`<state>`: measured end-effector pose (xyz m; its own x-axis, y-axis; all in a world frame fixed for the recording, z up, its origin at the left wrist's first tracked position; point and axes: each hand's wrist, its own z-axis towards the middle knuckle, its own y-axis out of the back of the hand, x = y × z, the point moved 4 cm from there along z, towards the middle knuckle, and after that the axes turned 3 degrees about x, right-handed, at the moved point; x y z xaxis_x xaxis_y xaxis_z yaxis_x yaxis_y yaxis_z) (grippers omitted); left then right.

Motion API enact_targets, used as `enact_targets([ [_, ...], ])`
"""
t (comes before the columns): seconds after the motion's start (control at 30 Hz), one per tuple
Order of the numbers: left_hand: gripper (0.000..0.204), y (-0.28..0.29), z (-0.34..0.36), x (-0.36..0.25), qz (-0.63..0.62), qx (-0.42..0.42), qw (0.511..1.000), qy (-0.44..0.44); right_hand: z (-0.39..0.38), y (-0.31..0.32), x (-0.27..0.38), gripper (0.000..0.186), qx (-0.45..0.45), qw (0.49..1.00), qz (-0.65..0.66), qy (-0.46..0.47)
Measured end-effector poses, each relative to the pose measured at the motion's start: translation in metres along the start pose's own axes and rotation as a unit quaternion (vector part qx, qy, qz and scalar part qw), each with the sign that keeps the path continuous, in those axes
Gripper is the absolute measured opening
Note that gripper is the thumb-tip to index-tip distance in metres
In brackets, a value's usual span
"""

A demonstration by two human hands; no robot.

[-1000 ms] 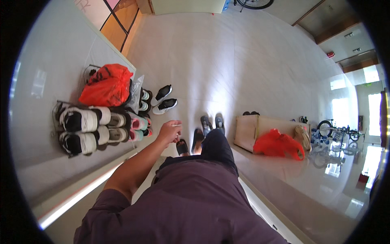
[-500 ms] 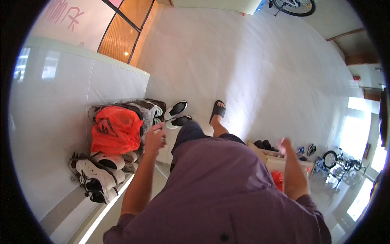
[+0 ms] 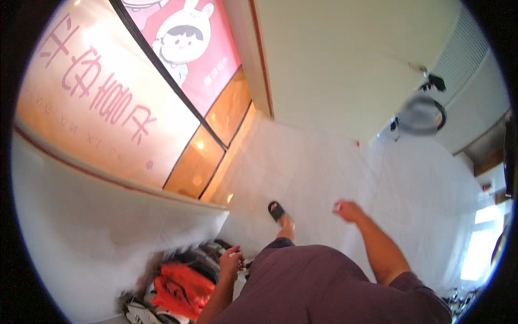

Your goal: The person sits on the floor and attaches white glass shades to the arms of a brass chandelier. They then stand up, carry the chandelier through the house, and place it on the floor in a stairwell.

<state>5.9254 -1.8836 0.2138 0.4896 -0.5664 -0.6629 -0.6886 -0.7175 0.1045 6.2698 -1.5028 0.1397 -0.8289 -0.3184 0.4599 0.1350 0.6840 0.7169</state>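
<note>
My left hand [image 3: 231,260] is low at the centre-left, its fingers curled round something too small to make out, beside the blurred shoe rack with a red plastic bag [image 3: 181,289] and white shoes [image 3: 141,313]. My right hand [image 3: 345,210] is raised over the pale tiled floor [image 3: 324,178] at right of centre, fingers bent, blurred, with any contents hidden. Between them my foot in a black slide sandal [image 3: 276,210] is on the floor.
At upper left stand lit panels [image 3: 183,48] with a cartoon figure and pink lettering, above a low tiled wall [image 3: 86,216]. A pale door or wall [image 3: 340,65] fills the top. A bicycle wheel [image 3: 423,116] is at upper right, with bright windows [image 3: 475,243] at far right.
The view has swung up and leftward as I stepped; the panels and pale upper surface show much more, and the shoe rack moved lower in the picture. My right hand has come forward over the floor.
</note>
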Motion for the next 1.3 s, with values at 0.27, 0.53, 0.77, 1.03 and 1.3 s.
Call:
enact_targets([
  [0.27,0.04,-0.048,0.144,-0.295,0.01,-0.034,0.986,-0.165,0.067,0.013,-0.119,0.048,0.218,0.944,-0.233,-0.086],
  [0.53,0.039,-0.083,0.245,-0.51,-0.049,-0.089,0.959,-0.264,0.298,0.135,-0.047,0.054,0.106,0.988,-0.108,-0.037],
  [0.77,0.038,-0.038,0.29,-0.622,-0.076,-0.144,0.947,-0.276,0.485,0.253,0.331,0.041,0.15,0.936,-0.219,0.23],
  [1.03,0.029,0.014,0.336,-0.676,-0.158,-0.152,0.933,-0.285,0.507,0.272,0.667,0.033,0.137,0.695,-0.124,0.695],
  [1.3,0.037,0.135,0.418,-0.675,-0.285,-0.289,0.861,-0.307,0.896,0.46,0.693,0.03,-0.268,0.843,-0.002,0.466],
])
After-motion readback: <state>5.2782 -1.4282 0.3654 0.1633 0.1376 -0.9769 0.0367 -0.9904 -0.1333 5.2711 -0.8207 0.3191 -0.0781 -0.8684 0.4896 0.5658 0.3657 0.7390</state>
